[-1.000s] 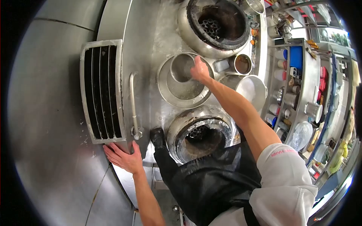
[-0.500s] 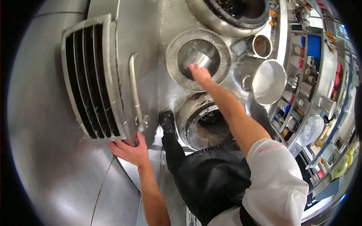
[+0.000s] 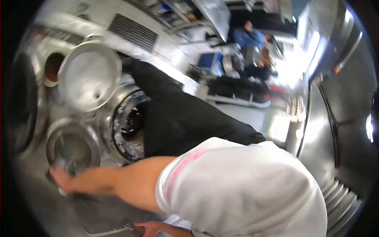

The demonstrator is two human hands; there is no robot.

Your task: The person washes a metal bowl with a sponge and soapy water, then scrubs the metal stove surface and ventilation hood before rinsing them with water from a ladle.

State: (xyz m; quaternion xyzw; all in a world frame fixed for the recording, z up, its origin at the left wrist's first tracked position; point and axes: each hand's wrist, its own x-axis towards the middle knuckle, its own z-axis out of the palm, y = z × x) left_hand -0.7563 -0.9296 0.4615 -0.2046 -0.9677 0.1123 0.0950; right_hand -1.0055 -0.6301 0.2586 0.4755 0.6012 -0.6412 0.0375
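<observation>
My right hand [image 3: 62, 180], smeared by motion, is at the edge of a round metal basin [image 3: 91, 136] set in the steel counter. I cannot tell what, if anything, is in its fingers; a small pale shape [image 3: 64, 192] shows just below it. Water and a shiny blur lie inside the basin. At the bottom edge of the view, my left hand [image 3: 151, 228] has its fingers stretched out beside the valve [image 3: 128, 224] of a thin bent spout [image 3: 103, 233]. The lower part of that hand is cut off.
A big pale pot [image 3: 90, 77] stands beyond the basin, next to a container of brown contents [image 3: 53, 68]. Near my dark apron [image 3: 189, 122] is a charred burner ring [image 3: 128, 124]. Another person [image 3: 250, 39] in blue is farther off, beside steel panels [image 3: 351, 106].
The view has swung round and tilted up, bringing the far kitchen and another person into sight. My right hand has left the basin's middle, where a metal cup was, for its edge.
</observation>
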